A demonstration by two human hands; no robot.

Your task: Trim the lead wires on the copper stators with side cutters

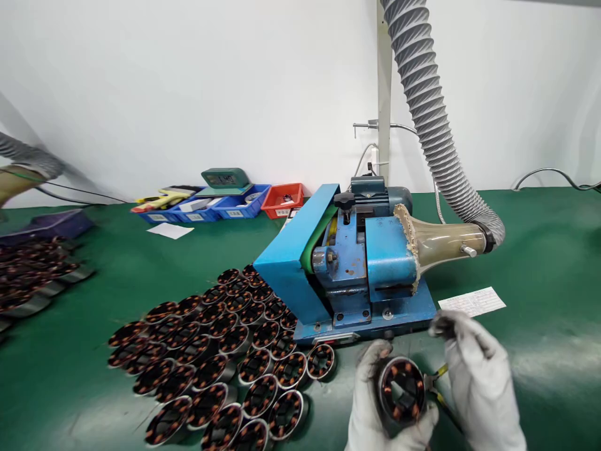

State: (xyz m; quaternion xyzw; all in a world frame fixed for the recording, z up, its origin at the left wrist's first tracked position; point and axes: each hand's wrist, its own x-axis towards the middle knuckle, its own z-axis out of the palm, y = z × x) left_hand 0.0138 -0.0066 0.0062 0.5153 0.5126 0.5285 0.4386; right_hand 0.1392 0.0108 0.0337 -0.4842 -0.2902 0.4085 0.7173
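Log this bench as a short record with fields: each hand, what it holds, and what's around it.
Left hand: gloved, holds a wound stator, bore toward camera
Right hand: gloved, grips a yellow-handled tool at the stator's right edge; type blurred
Behind hands: blue bench machine with grey ribbed hose
Left of hands: rows of stators on green mat
Back: blue bins, red bin

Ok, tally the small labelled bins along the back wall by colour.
Blue bins: 3
Red bin: 1
Total: 4
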